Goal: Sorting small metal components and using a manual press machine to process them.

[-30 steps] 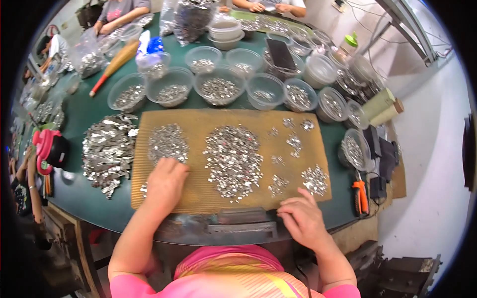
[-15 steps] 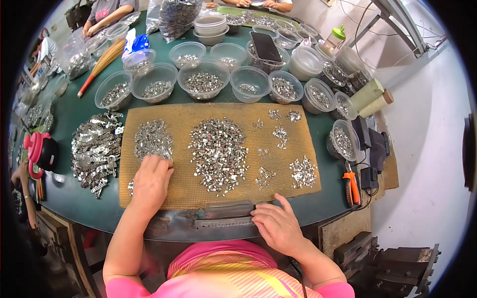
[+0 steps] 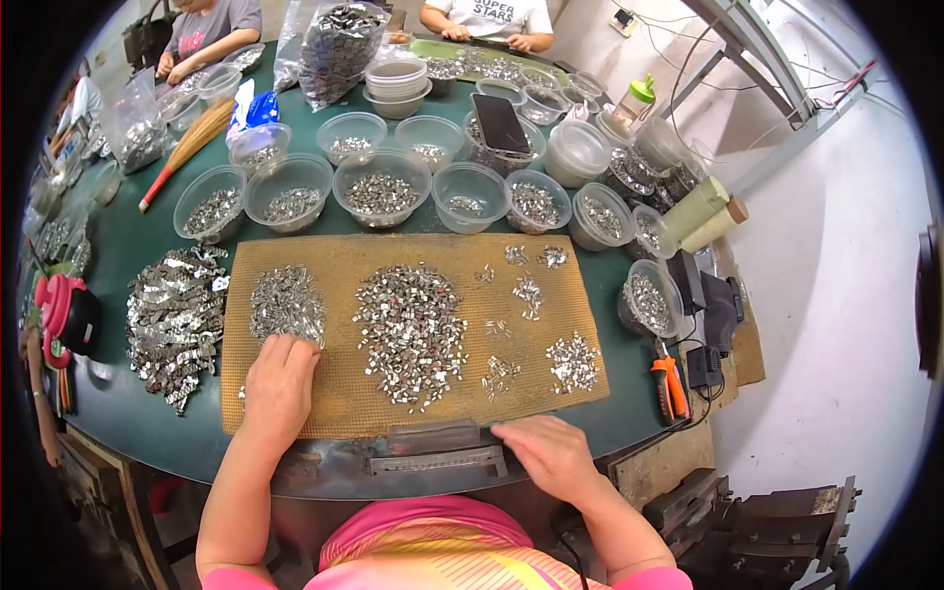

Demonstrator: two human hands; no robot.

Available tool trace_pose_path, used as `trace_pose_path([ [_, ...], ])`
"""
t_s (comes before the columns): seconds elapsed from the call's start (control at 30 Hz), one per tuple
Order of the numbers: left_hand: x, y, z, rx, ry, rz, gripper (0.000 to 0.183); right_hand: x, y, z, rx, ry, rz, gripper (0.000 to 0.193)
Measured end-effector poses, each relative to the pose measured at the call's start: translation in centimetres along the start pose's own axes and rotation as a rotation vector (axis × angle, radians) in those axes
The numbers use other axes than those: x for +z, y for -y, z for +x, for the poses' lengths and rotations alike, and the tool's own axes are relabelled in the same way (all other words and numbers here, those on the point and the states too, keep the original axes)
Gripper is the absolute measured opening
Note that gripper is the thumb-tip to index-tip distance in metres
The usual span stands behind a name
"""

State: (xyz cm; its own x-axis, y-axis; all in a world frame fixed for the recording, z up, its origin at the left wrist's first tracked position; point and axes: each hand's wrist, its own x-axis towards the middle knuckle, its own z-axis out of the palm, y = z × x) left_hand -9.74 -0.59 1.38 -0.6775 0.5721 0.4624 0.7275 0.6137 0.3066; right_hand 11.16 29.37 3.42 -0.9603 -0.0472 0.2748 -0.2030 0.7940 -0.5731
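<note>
My left hand rests at the near edge of a pile of thin silvery metal pieces on a tan textured mat. Its fingers are curled together and their tips point down, so anything pinched there is hidden. My right hand lies at the mat's near edge, fingers stretched to the left and nothing seen in them. They reach the right end of a slotted metal strip fixture with a dark bar behind it. A larger heap of small shiny metal links covers the mat's middle.
Smaller piles lie at the mat's right. Linked metal strips are heaped left of it. Clear plastic bowls of parts line the far side. Orange-handled pliers lie right; a phone rests on a bowl. Two people work across the table.
The view has tilted up and shifted, showing more of the people opposite. My right thumb, raised before, is now tucked beside the fingers. My left hand stays at the same pile.
</note>
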Motion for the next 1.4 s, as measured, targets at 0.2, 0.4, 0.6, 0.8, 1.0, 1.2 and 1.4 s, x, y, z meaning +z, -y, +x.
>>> trace_pose_path([
  [0.2,0.3,0.1,-0.1,0.005,0.018,0.003,0.012,0.7,-2.9,2.6,0.061,-0.209,-0.296,0.023],
  [0.4,-0.2,-0.2,0.4,0.012,-0.008,-0.054,0.017,1.3,-3.3,3.0,0.008,-0.215,-0.410,0.018],
  [0.6,-0.1,0.3,0.4,0.001,-0.011,-0.154,0.014,0.1,-3.0,3.0,0.071,-0.181,-0.229,0.013],
  [0.8,-0.4,0.1,0.2,-0.087,0.030,-0.219,0.014,-0.2,-0.3,1.8,0.034,-0.085,-0.023,0.014],
  [1.0,-0.5,0.0,0.4,-0.057,0.028,-0.249,0.014,0.8,1.7,1.1,-0.020,0.095,0.077,0.016],
  [1.2,-0.6,-0.3,-0.1,-0.096,0.033,-0.264,0.014,1.8,2.0,0.9,-0.051,0.050,0.031,0.018],
  [1.4,-1.3,-1.3,-0.3,-0.069,0.021,-0.281,0.013,2.1,2.8,1.1,-0.103,0.023,-0.079,0.022],
])
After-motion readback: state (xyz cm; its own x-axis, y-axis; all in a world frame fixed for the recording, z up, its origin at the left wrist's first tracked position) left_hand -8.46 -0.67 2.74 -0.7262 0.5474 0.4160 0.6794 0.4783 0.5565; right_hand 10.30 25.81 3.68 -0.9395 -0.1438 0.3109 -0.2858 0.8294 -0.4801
